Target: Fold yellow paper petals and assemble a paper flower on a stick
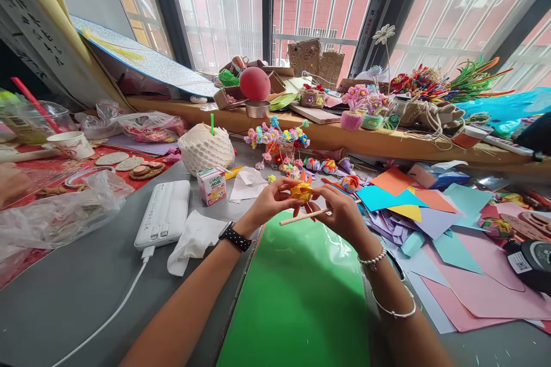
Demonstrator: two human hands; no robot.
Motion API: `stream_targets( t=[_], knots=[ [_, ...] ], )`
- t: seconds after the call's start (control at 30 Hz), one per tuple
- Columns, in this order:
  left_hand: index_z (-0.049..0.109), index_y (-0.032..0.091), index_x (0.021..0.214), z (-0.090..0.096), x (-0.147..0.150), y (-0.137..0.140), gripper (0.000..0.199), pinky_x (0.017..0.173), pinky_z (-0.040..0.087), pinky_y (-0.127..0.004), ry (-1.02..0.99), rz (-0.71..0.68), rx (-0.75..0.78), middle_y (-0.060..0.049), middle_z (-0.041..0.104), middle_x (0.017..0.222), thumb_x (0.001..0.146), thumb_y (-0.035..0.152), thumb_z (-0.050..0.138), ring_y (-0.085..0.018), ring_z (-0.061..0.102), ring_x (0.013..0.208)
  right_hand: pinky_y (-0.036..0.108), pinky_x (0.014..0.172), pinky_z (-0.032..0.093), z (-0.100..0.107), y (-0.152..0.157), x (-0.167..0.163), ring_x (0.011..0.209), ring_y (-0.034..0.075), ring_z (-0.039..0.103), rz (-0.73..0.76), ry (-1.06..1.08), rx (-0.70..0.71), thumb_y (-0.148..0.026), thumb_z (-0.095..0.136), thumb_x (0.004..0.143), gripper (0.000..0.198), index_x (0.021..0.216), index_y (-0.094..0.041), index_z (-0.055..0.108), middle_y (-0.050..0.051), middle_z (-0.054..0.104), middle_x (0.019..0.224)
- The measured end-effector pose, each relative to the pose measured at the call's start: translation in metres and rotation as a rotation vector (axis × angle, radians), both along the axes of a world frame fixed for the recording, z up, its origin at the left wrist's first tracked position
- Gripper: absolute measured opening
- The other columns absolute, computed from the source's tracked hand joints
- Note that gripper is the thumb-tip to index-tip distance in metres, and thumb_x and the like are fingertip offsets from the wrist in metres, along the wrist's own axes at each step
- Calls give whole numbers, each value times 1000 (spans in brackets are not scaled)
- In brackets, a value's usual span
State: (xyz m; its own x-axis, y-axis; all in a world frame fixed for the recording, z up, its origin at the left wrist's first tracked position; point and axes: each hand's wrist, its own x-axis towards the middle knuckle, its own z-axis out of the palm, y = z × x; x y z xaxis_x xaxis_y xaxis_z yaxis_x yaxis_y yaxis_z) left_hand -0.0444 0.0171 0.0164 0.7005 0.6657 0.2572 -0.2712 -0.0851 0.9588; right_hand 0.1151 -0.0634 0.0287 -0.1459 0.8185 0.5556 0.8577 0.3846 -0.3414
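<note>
Between my two hands, above the green sheet (297, 298), is a small folded-paper flower (302, 191) in yellow with orange tips. My left hand (272, 200) pinches it from the left, fingers closed on its edge. On the other side, my right hand (342, 211) has its fingertips on the flower too. A pale wooden stick (299, 218) lies across the fingers of that hand, its blunt end pointing left. Some of my right fingers are hidden behind the stick and flower.
Left are a white power bank (162, 213) with a cable, crumpled tissue (193, 241), a small carton (212, 186) and a net-wrapped coconut (206, 148). Coloured paper (473, 281) spreads to the right. Craft flowers (279, 140) stand behind, below a crowded windowsill (327, 133). Another person's hand (11, 183) shows far left.
</note>
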Motion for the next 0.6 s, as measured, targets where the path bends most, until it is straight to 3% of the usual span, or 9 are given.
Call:
stream_targets(
  t=[0.4,0.6],
  knots=[
    [49,16,95,-3,-4,4,39,61,50,-26,63,1,18,-6,54,97,60,19,67,-16,59,76,21,47,36,-10,6,2,53,11,50,-7,11,8,-23,46,78,18,91,-17,57,4,59,77],
    [50,14,93,-5,0,0,33,53,47,-24,115,-98,22,-7,54,94,64,21,64,-14,58,68,23,59,41,-8,7,9,69,15,56,-42,2,51,-18,41,80,18,85,-17,58,5,61,78]
  ],
)
